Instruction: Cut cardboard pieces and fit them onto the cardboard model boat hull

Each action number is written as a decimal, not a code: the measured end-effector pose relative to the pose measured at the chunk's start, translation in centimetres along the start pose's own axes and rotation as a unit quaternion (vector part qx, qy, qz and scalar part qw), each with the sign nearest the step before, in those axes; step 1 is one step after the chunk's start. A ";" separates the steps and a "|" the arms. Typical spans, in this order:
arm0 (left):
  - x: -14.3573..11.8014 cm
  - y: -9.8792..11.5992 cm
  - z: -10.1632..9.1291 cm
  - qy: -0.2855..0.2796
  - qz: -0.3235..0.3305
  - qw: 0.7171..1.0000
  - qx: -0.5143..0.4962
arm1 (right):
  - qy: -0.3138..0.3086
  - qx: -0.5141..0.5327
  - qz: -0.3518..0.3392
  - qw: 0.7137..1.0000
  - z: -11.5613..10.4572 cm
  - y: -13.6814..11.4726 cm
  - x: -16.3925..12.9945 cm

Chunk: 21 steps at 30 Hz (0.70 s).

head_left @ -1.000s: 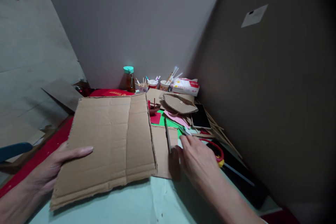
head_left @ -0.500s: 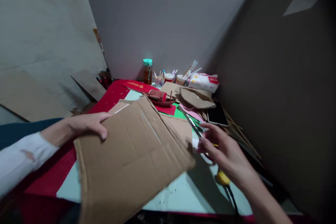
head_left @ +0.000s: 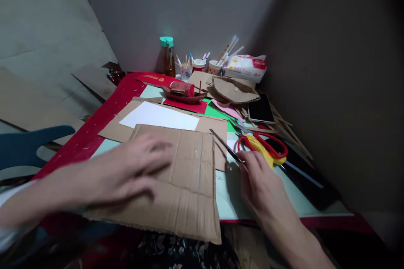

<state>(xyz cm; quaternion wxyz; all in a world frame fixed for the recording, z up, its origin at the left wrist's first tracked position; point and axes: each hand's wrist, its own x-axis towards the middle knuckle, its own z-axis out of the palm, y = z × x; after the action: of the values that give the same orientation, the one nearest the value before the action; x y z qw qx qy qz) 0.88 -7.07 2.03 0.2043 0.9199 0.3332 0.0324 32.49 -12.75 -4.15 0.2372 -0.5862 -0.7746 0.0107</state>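
Laid flat now, where 0.5 s ago held tilted in the air: cardboard (head_left: 186,176), lower centre of the frame, near edge hanging past the table front. Pressed on it from the left, left hand (head_left: 126,172), palm down, fingers spread wide, blurred, clasping nothing. Moved down to the lower right of centre, right hand (head_left: 260,178), fingers loosely curled at the near end of a thin dark blade (head_left: 225,145); whether closed on it, cannot tell. Just right of that hand, scissors (head_left: 263,147) with red and yellow handles, apart from the fingers.

Under everything, pale green mat (head_left: 268,195) on a red table cover (head_left: 94,130). Behind the cardboard, a larger brown sheet with white paper (head_left: 158,117) on top. Further back at centre, a small red model boat (head_left: 184,92) on red and green card. To its right, a ridged cardboard piece (head_left: 235,90) and a dark phone (head_left: 260,109), with thin wooden sticks beside it.

Along the back edge, upper centre: bottle (head_left: 167,56) with a teal cap, 3 cups (head_left: 198,65) of pens and sticks, tissue pack (head_left: 248,67).

Round the table, a grey wall at the back, a dark brown panel filling the right of the frame, pale floor with cardboard sheets at the left, a blue chair part at the left edge.
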 end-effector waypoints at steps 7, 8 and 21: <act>-6.2 2.2 8.6 0.077 0.026 0.975 0.209 | -0.030 -0.014 -0.261 0.965 -0.9 -1.5 -1.4; -6.2 2.1 9.0 0.083 0.027 0.971 0.223 | -0.062 0.028 -0.285 0.956 -1.3 -1.7 -1.8; -7.5 1.1 7.1 0.075 0.089 0.950 0.289 | -0.067 0.147 -0.294 0.942 -0.1 -3.1 -2.1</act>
<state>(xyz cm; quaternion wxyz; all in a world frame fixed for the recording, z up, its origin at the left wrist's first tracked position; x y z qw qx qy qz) -2.88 -15.02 -3.50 -0.1001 0.9604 0.2591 0.0217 30.11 -15.67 -3.93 0.2610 -0.2888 -0.9163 0.0940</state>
